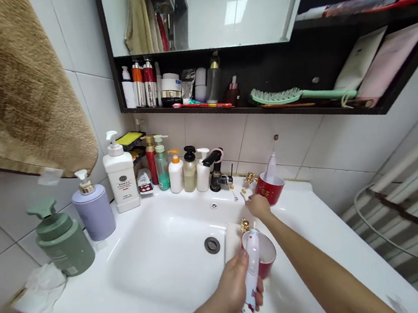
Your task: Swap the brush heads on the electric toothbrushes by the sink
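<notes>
My left hand (237, 287) is wrapped round a white electric toothbrush handle (251, 278) with a cartoon cat on it, held over a red cup (267, 258) at the sink's near right. My right hand (258, 205) reaches out to the far right rim, its fingers closed beside a second red cup (272, 188) that holds another white electric toothbrush (271, 166). Small toothbrush heads (238, 193) lie on the rim just left of that hand; whether the fingers grip one is hidden.
A white sink basin (160, 254) with a drain (212, 245) and black tap (216, 168). Several pump bottles (120, 175) line the back and left rim. A brown towel (13, 84) hangs at left. A dark shelf (225, 106) carries cosmetics and a green hairbrush (285, 96).
</notes>
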`<state>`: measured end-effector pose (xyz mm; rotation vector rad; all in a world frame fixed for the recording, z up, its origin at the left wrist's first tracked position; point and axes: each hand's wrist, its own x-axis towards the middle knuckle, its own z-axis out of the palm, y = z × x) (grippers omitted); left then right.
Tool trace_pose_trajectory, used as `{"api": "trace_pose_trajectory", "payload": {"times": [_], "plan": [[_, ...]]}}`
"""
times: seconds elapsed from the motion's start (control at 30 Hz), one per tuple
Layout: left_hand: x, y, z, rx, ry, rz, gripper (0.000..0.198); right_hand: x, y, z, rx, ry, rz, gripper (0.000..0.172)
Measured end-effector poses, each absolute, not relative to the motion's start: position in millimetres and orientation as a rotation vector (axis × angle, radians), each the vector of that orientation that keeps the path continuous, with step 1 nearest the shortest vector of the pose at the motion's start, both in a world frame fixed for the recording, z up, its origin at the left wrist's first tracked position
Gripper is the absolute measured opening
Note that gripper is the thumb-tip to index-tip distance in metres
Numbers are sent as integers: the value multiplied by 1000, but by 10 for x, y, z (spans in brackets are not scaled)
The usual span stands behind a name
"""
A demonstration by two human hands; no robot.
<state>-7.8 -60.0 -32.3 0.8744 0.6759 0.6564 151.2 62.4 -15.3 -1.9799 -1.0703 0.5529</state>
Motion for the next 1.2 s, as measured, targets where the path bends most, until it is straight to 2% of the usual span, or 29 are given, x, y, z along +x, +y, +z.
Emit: {"api": "trace_pose_trajectory", "payload": {"times": [0.1, 0.27, 0.33, 0.5, 0.8, 1.2], "plan": [[-119, -646, -307, 906, 680, 679, 51, 1393, 150, -21, -1825, -1042, 731, 6], [-197, -917, -189, 966, 582, 670, 46, 1189, -666, 305, -1258, -841, 1191, 14], [-223, -1051, -130, 1014, 552, 652, 45, 1123, -878, 398, -1133, -781, 1278, 15], [-261, -1274, -50, 1045, 553, 635, 49, 1014, -1124, 506, -1070, -806, 1272, 19], [-275, -1437, -13, 1022, 576, 675, 49, 944, -1279, 572, -1192, -959, 1049, 24], [-247, -1487, 86, 917, 560, 678, 51, 850, -1330, 622, -1213, -1077, 1028, 24]]}}
